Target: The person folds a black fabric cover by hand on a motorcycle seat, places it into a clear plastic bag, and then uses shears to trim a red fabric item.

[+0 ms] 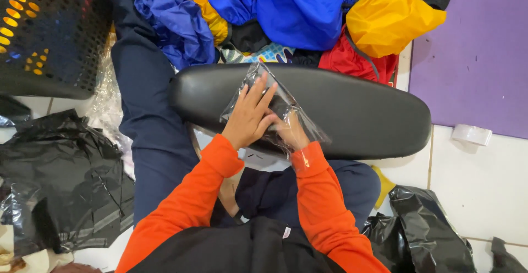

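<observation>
Person sat on the floor, orange sleeves, dark blue trousers, working over a black padded seat [352,113] laid across the lap.

Left hand [248,118] lay flat on top of a clear plastic bag [286,110], fingers spread and extended, pressing it down onto the seat. Not clenched, palm-down contact only.

Right hand [290,132] was inside or under the same bag, film draped over it and the wrist. Couldn't tell whether it was gripping anything; fingers blurred by the plastic.

Bag sat on the near-left part of the seat top, one corner sticking up toward the far side. It looked to hold something dark, but couldn't tell what.

Around it:
- Far side, just beyond the seat: heap of garments [297,14] in blue, yellow, red and black, touching the seat's far edge.
- Far left: black perforated basket [49,36] on the tile floor.
- Near left: crumpled black plastic sheet [60,179].
- Near right: more black plastic bags [429,234].
- Far right: purple mat [478,47], with a roll of clear tape [471,134] on the white tile just near of its edge, well apart from both hands.
</observation>
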